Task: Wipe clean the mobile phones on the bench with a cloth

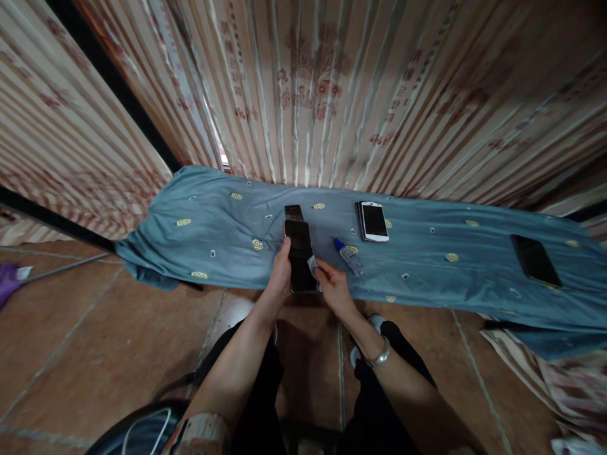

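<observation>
My left hand [281,273] grips the left edge of a dark phone [300,255] with a gold rim, held just above the front edge of a blue patterned cloth [213,221]. My right hand [333,285] is closed on a small white wipe [313,266] pressed at the phone's right edge. A silver bangle sits on my right wrist. A small dark rectangular piece [293,212] lies on the cloth right behind the phone.
A small clear bottle with a blue cap [348,257] lies to the right of my hands. A white phone [372,221] lies further back. Another dark phone [535,260] lies far right. Striped curtains hang behind. Brown tiled floor lies below.
</observation>
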The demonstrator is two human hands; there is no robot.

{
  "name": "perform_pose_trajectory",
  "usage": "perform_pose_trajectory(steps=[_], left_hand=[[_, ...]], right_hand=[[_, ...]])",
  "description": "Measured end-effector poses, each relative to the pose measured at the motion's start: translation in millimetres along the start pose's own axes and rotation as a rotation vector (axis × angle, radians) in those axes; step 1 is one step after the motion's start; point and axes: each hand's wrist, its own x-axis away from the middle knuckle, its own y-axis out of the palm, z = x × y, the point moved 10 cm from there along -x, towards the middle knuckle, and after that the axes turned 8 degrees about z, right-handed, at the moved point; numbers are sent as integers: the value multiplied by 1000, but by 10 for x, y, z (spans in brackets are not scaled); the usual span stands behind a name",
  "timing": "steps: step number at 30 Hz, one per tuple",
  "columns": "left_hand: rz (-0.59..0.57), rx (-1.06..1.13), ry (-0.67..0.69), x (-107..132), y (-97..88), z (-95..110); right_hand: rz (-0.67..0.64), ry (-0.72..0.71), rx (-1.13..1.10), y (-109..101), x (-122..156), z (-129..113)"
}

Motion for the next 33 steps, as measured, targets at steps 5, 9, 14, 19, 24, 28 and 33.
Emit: perform_pose_trajectory(steps=[5, 9, 14, 19, 24, 28, 33], left_hand=[[9, 55, -74, 87, 92, 53], [44, 79, -73, 81, 91, 103], [37, 89, -49, 3, 73, 128], [54, 79, -3, -24, 53, 152], [98, 69, 61, -19, 48, 157], [125, 47, 142, -17, 43, 167], [159, 11, 198, -21, 4, 163]], right_hand=[[-37, 46, -70, 1, 70, -17], [-97, 89, -139, 39, 150, -65], [-146, 152, -207, 61, 220, -53], [-154, 312, -348, 84, 276, 107], [-200, 462, -443, 166, 345, 247], [-221, 510, -413, 185, 350, 323], [-210, 572, -404, 208, 387, 394]])
